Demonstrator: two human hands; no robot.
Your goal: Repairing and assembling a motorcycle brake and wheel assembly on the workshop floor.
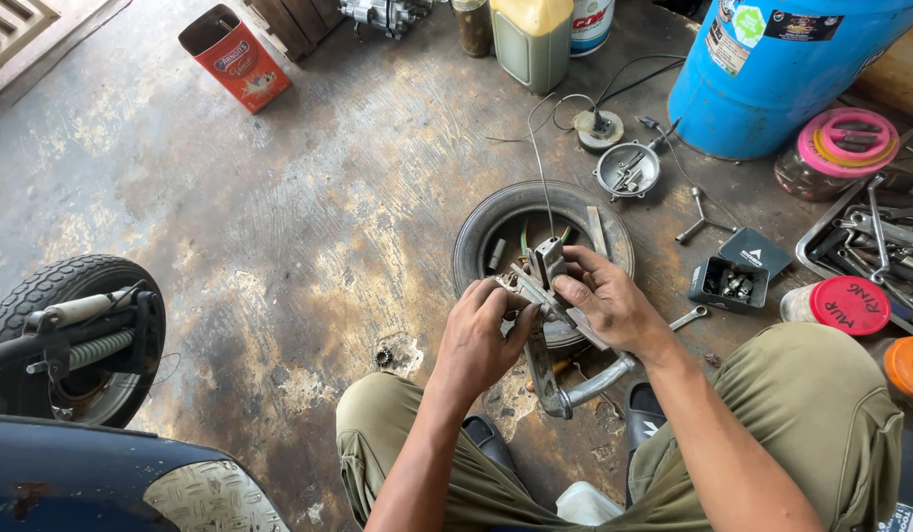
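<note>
Packages and labels around your workspace

You have 1 red-orange carton (236, 57) lying top left, 1 blue drum (772, 74) with white and dark labels top right, and 1 small black box (729, 283) with its lid (755, 255) just beside it.

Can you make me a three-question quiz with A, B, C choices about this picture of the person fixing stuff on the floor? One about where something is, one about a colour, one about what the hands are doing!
1. Where does the small tyre lie?
A. on the floor in front of the person
B. on top of the barrel
C. inside the red box

2. What colour is the big barrel?
A. green
B. blue
C. yellow

3. What are the two hands doing?
A. resting on the knees
B. both gripping a metal part
C. one is waving

Answers:
1 A, the tyre lies flat on the stained floor just beyond the knees.
2 B, the barrel at the top right is bright blue.
3 B, the left hand and right hand close together on the grey metal part above the tyre.
</note>
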